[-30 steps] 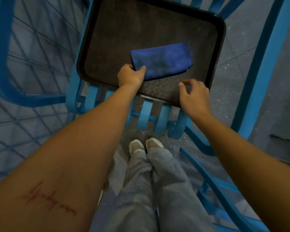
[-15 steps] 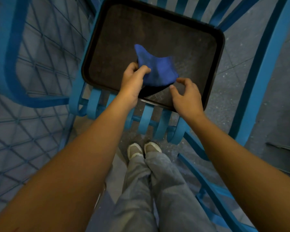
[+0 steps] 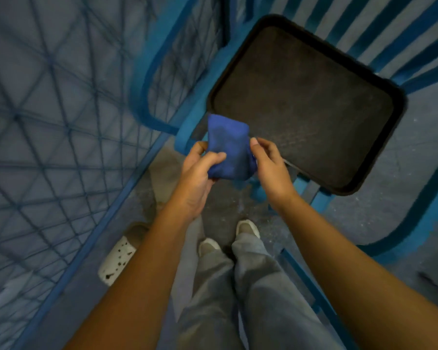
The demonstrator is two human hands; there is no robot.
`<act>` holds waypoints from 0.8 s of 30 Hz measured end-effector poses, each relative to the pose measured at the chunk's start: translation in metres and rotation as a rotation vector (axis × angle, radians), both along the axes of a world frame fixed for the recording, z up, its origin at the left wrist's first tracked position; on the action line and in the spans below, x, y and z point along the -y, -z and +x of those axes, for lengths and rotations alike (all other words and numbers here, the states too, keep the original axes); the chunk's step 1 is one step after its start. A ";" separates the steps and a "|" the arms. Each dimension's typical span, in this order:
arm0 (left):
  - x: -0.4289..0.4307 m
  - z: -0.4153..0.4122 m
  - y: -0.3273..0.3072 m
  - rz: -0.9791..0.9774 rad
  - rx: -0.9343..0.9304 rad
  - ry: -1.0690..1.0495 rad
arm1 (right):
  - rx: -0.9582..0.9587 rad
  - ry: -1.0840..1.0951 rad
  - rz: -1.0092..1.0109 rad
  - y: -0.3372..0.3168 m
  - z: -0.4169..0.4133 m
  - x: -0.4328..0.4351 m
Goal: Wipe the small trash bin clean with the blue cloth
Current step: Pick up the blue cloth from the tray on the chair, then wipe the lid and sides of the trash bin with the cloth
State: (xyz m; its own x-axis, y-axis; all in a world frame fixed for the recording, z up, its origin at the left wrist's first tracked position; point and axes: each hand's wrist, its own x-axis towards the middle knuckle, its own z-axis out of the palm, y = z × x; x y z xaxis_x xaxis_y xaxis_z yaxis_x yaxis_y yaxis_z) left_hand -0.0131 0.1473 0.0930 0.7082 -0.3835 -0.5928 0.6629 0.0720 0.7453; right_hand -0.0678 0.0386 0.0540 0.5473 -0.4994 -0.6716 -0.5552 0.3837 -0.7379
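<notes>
- Nearest, two bare forearms reach forward from the bottom corners of the view, above a pair of grey trousers (image 3: 238, 286).
- Below them, two pale shoes (image 3: 208, 245) stand close together on the grey speckled floor (image 3: 223, 205).
- To the left of the shoes, a white object with dark specks (image 3: 116, 260) lies on the floor, partly hidden behind the left forearm. What it is cannot be told.
- Further out, the left hand (image 3: 196, 173) grips the blue cloth (image 3: 229, 150). Its thumb is laid across the front of the cloth and its fingers are curled behind it.
- The right hand (image 3: 269, 168) pinches the cloth's right edge, with the thumb tip on top and the fingers tucked underneath.
- The blue cloth is bunched into a loose upright pad between the two hands. It is held in the air in front of the person and overlaps the near-left corner of the tray in this view.
- Beyond the hands, a dark tray (image 3: 400, 102) with a raised rim rests on a blue slatted surface (image 3: 323, 198). It is turned at an angle to the view.
- On the left, a blue wire mesh (image 3: 48, 122) with a thick blue frame fills that side of the view and looks blurred.
</notes>
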 end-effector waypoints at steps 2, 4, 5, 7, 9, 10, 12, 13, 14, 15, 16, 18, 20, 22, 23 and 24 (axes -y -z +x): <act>-0.026 -0.003 -0.004 -0.015 -0.006 -0.046 | -0.006 -0.106 0.053 0.003 0.005 -0.025; -0.052 -0.006 -0.007 -0.007 -0.025 -0.084 | -0.046 -0.207 0.119 0.003 0.008 -0.049; -0.065 -0.009 -0.007 -0.008 -0.039 -0.102 | -0.056 -0.236 0.174 0.002 0.009 -0.061; -0.088 -0.014 -0.007 -0.020 -0.070 -0.144 | -0.045 -0.250 0.353 -0.005 0.011 -0.082; -0.112 -0.022 -0.002 0.017 -0.079 -0.186 | 0.002 -0.268 0.519 -0.009 0.010 -0.102; -0.125 -0.026 0.001 0.062 -0.065 -0.192 | 0.017 -0.295 0.559 -0.010 0.008 -0.112; -0.152 -0.034 0.007 0.207 -0.003 -0.176 | 0.050 -0.334 0.611 -0.012 0.004 -0.134; -0.166 -0.039 0.010 0.286 0.042 -0.165 | 0.065 -0.351 0.622 -0.013 0.000 -0.147; -0.181 -0.044 0.014 0.363 0.088 -0.162 | 0.073 -0.379 0.614 -0.011 -0.004 -0.159; -0.197 -0.049 0.018 0.438 0.131 -0.161 | 0.081 -0.407 0.611 -0.010 -0.008 -0.172; -0.214 -0.055 0.022 0.498 0.151 -0.167 | 0.082 -0.442 0.596 -0.010 -0.012 -0.184; -0.245 -0.067 0.027 0.529 0.117 -0.213 | 0.078 -0.496 0.565 -0.009 -0.020 -0.208; -0.271 -0.079 0.028 0.441 -0.010 -0.268 | 0.072 -0.544 0.533 -0.006 -0.027 -0.231; -0.292 -0.091 0.030 0.369 -0.108 -0.284 | 0.065 -0.592 0.495 -0.003 -0.033 -0.251; -0.300 -0.097 0.031 0.362 -0.129 -0.277 | 0.057 -0.620 0.475 0.001 -0.035 -0.259; -0.308 -0.103 0.035 0.375 -0.138 -0.271 | 0.051 -0.652 0.462 0.005 -0.038 -0.268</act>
State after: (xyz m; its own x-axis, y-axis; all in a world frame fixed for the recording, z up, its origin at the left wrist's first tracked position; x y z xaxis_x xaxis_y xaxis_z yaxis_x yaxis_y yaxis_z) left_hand -0.1158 0.4552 0.0577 0.6582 0.0620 -0.7503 0.7518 -0.0007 0.6594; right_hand -0.1057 0.3062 0.0491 0.6690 0.2540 -0.6985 -0.7426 0.2667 -0.6144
